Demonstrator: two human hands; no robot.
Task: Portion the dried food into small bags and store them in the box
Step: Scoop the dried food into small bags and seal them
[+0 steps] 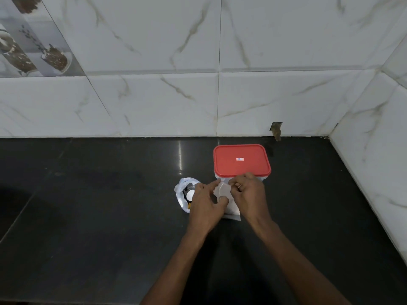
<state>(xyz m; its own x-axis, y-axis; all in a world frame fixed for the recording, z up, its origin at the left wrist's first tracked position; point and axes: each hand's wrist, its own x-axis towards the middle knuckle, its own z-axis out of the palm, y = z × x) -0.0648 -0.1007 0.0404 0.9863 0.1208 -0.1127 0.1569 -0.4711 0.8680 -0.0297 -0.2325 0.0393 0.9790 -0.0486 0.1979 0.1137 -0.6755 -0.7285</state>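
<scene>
Our left hand (206, 202) and right hand (247, 192) meet over a small clear bag (230, 205) that lies flat on the dark tabletop (110, 205). Both hands are closed in a fingertip pinch on its upper corner, the left thumb pressing from below, the right fingers curled over the top edge.

We judge that we are working the mouth of the bag apart, so we should rub the two film layers against each other rather than pull, and keep the lower end resting on the tabletop so the bag stays steady.

Just left of the hands sits the crumpled plastic bag (182, 194), its mouth open; what is inside is too hidden to name. Just behind the hands stands the box (242, 160), red lid still on, so it needs opening before storing.
</scene>
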